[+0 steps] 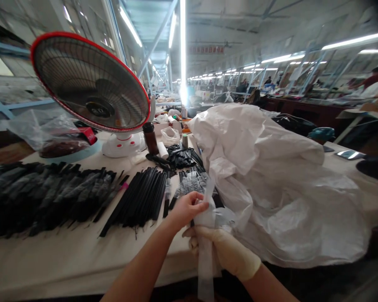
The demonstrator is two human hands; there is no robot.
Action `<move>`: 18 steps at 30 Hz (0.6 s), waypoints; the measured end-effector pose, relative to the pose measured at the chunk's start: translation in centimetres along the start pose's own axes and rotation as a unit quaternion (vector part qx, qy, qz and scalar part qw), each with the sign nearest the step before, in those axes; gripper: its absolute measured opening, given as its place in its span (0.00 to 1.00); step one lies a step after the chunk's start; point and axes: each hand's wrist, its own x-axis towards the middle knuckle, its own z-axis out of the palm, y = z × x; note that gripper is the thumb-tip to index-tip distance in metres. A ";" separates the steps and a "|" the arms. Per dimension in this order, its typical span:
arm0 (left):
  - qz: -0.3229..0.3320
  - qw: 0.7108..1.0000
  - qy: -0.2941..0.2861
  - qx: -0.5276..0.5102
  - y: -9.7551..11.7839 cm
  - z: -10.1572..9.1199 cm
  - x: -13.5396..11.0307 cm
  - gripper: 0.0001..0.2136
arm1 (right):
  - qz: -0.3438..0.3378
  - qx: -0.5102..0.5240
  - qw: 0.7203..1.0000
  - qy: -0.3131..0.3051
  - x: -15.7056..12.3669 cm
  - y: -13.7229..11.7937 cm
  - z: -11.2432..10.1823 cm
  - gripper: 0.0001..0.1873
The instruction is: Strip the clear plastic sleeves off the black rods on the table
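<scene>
My bare left hand [189,209] pinches the upper part of a translucent white plastic strip [205,256]. Just below it, my right hand [228,248], in a pale cream glove, closes round the same strip, whose long end hangs down past the table edge. A clear plastic piece [224,218] shows beside the right hand. Beyond the left hand lie black strips with clear wrapping [192,181]. A row of bare black strips [138,197] lies to the left of it. What the strip may wrap between my hands is hidden.
A large white plastic sack [271,167] bulges over the right side. A red-rimmed fan [94,84] stands at the back left, above a heap of wrapped black strips [44,197]. A brown bottle [150,139] stands beside the fan. A phone [350,154] lies far right.
</scene>
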 end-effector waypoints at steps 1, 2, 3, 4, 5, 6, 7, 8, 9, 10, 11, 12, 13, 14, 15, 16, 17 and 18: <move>0.002 1.000 -0.002 -0.010 -0.1 -0.1 0.4 0.13 | 0.000 -0.026 1.000 -0.010 -0.4 0.2 0.3 0.12; 0.005 1.000 -0.003 -0.017 -0.2 -0.1 0.7 0.12 | -0.007 -0.050 0.998 -0.021 -0.9 0.2 0.5 0.13; 0.008 1.000 -0.003 -0.022 -0.4 -0.2 0.9 0.12 | -0.018 -0.073 0.997 -0.031 -1.4 0.2 0.7 0.14; 0.010 1.000 -0.005 -0.028 -0.5 -0.2 1.2 0.12 | -0.035 -0.092 0.994 -0.039 -1.8 0.2 0.9 0.13; 0.010 0.999 -0.008 -0.033 -0.6 -0.2 1.4 0.13 | -0.049 -0.107 0.992 -0.047 -2.1 0.1 1.0 0.13; 0.009 0.999 -0.012 -0.038 -0.8 -0.2 1.5 0.13 | -0.058 -0.118 0.990 -0.053 -2.3 0.0 1.1 0.12; 0.008 0.999 -0.014 -0.041 -0.9 -0.1 1.7 0.14 | -0.066 -0.129 0.988 -0.055 -2.5 0.0 1.2 0.11; 0.009 0.999 -0.015 -0.042 -1.0 -0.1 1.8 0.15 | -0.072 -0.140 0.986 -0.056 -2.5 -0.1 1.3 0.11; 0.010 0.999 -0.013 -0.041 -1.1 -0.1 2.0 0.16 | -0.078 -0.148 0.984 -0.056 -2.5 -0.1 1.3 0.11; 0.012 0.999 -0.010 -0.036 -1.3 -0.2 2.1 0.17 | -0.084 -0.156 0.983 -0.056 -2.3 -0.1 1.4 0.12; 0.015 0.999 -0.004 -0.029 -1.4 -0.3 2.2 0.18 | -0.090 -0.159 0.982 -0.055 -2.1 -0.1 1.4 0.13; 0.018 1.000 0.006 -0.020 -1.4 -0.5 2.2 0.18 | -0.097 -0.155 0.982 -0.050 -1.9 -0.1 1.3 0.14; 0.022 1.000 0.020 -0.008 -1.4 -0.7 2.1 0.19 | -0.106 -0.141 0.984 -0.037 -1.6 -0.1 1.2 0.14; 0.027 0.999 0.037 0.006 -1.4 -1.0 2.0 0.19 | -0.117 -0.124 0.985 -0.021 -1.4 -0.1 1.1 0.15; 0.033 0.998 0.057 0.022 -1.2 -1.3 1.7 0.20 | -0.126 -0.110 0.986 -0.005 -1.1 -0.1 0.9 0.16; 0.040 0.995 0.076 0.041 -1.0 -1.6 1.3 0.20 | -0.130 -0.099 0.986 0.007 -0.8 -0.1 0.6 0.17; 0.048 0.992 0.095 0.061 -0.6 -1.9 0.9 0.20 | -0.129 -0.095 0.987 0.013 -0.5 -0.1 0.4 0.18; 0.058 0.989 0.111 0.081 0.0 -2.1 0.3 0.19 | -0.122 -0.098 0.988 0.014 -0.2 -0.1 0.1 0.18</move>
